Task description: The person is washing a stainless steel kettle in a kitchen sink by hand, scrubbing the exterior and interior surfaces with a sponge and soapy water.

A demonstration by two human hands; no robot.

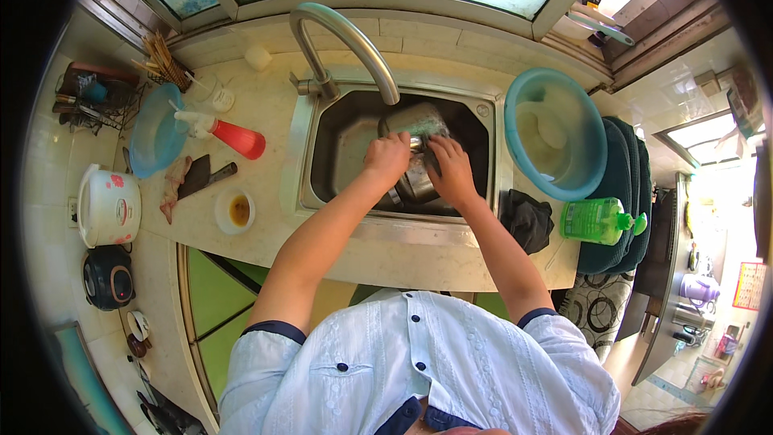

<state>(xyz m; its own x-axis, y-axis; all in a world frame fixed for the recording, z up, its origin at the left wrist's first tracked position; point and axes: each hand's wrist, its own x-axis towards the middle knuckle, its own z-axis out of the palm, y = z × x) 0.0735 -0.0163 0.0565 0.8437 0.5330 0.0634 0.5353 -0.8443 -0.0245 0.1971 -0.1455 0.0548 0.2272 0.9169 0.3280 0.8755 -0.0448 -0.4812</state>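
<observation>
A stainless steel vessel (416,118), whose exact kind I cannot tell, lies tilted in the right half of the sink (344,163). My left hand (388,157) is closed around a shiny metal part of it, which looks like a handle. Against its right side rests my right hand (450,166), fingers bent over something small and dark, mostly hidden under the palm. Whitish wet streaks or suds show on the metal near the fingertips. Above both hands arches the steel faucet (350,30); no stream of water is visible from its spout.
Right of the sink stand a blue basin (555,190) holding cloudy water, a dark cloth (526,220) and a green pump bottle (595,220). To the left are a red spray bottle (238,140), a cleaver (202,178), a small bowl (223,223) with brown liquid and a rice cooker (109,214).
</observation>
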